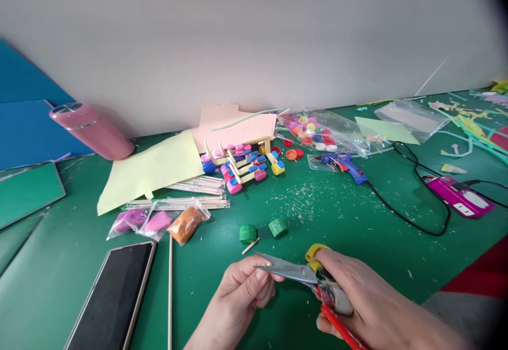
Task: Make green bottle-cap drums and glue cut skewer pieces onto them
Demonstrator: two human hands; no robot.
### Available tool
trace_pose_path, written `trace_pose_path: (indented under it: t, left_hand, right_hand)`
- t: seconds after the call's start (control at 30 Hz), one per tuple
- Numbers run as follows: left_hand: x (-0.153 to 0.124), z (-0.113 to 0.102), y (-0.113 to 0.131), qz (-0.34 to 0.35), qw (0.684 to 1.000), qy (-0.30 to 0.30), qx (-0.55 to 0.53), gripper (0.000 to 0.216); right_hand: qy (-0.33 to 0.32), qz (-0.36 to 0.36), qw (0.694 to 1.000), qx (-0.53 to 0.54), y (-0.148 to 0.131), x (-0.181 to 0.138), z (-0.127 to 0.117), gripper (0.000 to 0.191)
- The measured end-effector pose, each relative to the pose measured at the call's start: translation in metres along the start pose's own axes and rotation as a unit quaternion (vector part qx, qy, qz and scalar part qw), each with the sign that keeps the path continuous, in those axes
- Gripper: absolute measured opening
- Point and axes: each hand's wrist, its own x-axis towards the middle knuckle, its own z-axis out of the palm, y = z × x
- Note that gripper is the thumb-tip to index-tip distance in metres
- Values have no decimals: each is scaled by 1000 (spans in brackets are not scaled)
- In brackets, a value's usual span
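My left hand [246, 290] pinches a small pale piece, apparently a bit of wooden stick, mostly hidden by the fingertips. Scissors [294, 272] with one yellow and one red handle are in my right hand [367, 289]. Their blades are parted around the pale piece at my left fingertips. Just beyond the hands, two green bottle caps [248, 234] stand on the green table [214, 286], with a short cut stick [250, 246] beside the left one. A long thin wooden stick [170, 292] lies left of my left hand.
A phone [113, 297] and bagged orange clay [186, 224] lie left. Behind are small stick-and-cap models [244, 167], bagged bottle caps [313, 130] and yellow paper [154, 167]. A blue glue gun [345, 165] trails its cord rightward by a magenta box [456, 196]. A pink tumbler [93, 130] leans far left.
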Motion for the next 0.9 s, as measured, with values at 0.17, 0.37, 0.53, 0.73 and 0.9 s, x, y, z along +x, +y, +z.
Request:
trace_pose_path:
  t: [0.17, 0.37, 0.53, 0.73, 0.9]
  left_hand:
    - [-1, -1, -1, 0, 1000, -3, 13, 25]
    - [0, -2, -2, -5, 1000, 7, 25, 24]
    - [1, -2, -2, -2, 999, 11, 33, 25]
    - [0, -4, -4, 3, 998, 17, 63, 25]
    - [-1, -4, -5, 9, 995, 29, 99, 27]
  right_hand:
    - [-4, 4, 1000, 1, 3, 1, 0, 28]
    - [-10, 11, 1000, -4, 8, -1, 5, 26]
    - [-1, 17, 1000, -12, 8, -1, 8, 29]
    - [-11, 30, 999, -18, 8, -1, 9, 26]
    - [-9, 34, 999, -21, 6, -3, 10, 23]
